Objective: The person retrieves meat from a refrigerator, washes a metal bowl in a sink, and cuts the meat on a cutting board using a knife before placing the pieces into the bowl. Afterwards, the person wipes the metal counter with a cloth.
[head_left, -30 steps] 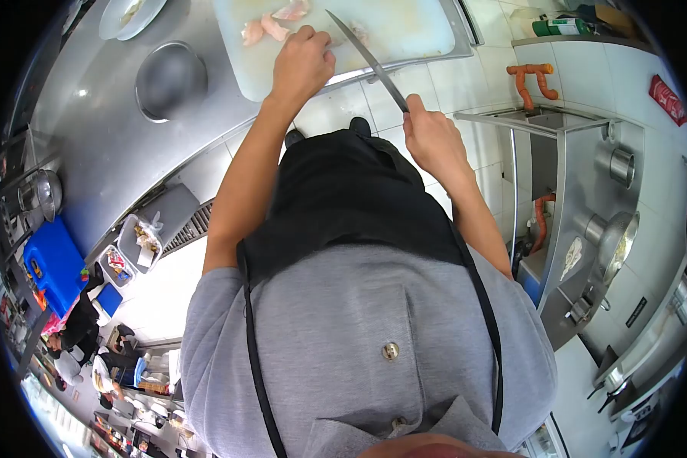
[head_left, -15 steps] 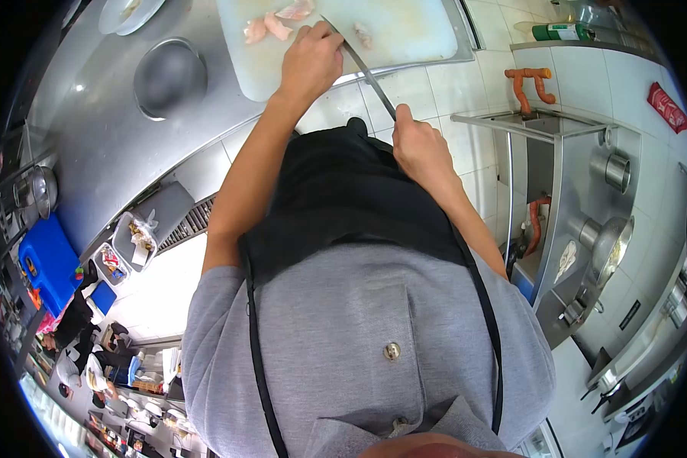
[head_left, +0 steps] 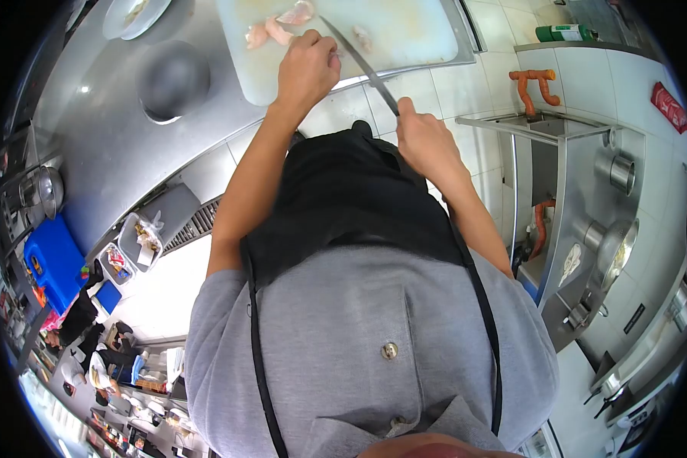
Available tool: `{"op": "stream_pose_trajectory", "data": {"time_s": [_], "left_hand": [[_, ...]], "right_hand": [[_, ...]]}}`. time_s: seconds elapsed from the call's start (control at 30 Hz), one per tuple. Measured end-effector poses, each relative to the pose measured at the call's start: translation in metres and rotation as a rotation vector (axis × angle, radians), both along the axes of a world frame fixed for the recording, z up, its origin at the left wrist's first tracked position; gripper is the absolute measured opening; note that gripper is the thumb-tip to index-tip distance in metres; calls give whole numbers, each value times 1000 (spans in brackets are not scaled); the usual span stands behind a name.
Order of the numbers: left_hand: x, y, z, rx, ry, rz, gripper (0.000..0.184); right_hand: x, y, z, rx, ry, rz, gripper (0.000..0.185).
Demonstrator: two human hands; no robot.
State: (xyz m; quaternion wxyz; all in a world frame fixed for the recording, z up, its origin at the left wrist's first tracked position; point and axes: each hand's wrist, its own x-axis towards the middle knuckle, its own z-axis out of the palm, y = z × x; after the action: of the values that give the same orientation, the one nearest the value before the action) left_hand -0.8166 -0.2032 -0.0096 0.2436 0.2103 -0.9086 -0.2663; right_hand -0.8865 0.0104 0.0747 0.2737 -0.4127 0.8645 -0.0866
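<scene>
R grip [head_left: 427, 141]: clenched on knife [head_left: 368, 71], angled over cutting bd [head_left: 416, 34]. L grip [head_left: 308, 72]: curled over bd nr blade, can't tell if holding anything. Raw meat pcs [head_left: 278, 30]: on bd, atop worktop [head_left: 107, 153].

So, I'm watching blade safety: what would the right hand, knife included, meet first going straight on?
Leading with the knife, the right hand would probably meet the pale pink meat piece just beyond the tip; the tip's height is unclear.
</scene>
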Motion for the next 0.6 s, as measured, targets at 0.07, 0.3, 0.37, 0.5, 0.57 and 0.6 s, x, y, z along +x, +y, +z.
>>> {"op": "stream_pose_trajectory", "data": {"time_s": [0.07,0.3,0.37,0.5,0.57,0.6], "left_hand": [[2,1,3,-15,8,-5,10],[2,0,-7,8,-32,-30,9],[2,-2,-5,45,-31,-41,10],[8,3,0,64,14,44,10],[8,7,0,49,32,57,11],[8,8,-2,49,32,61,11]], "right_hand": [[0,8,9,23,-23,-1,15],[-3,-11,-21,-16,-13,46,13],[-5,-15,-23,-42,-6,42,13],[-10,-3,3,29,-10,60,14],[-9,5,8,71,-25,74,14],[-9,9,8,92,-48,82,15]]}}
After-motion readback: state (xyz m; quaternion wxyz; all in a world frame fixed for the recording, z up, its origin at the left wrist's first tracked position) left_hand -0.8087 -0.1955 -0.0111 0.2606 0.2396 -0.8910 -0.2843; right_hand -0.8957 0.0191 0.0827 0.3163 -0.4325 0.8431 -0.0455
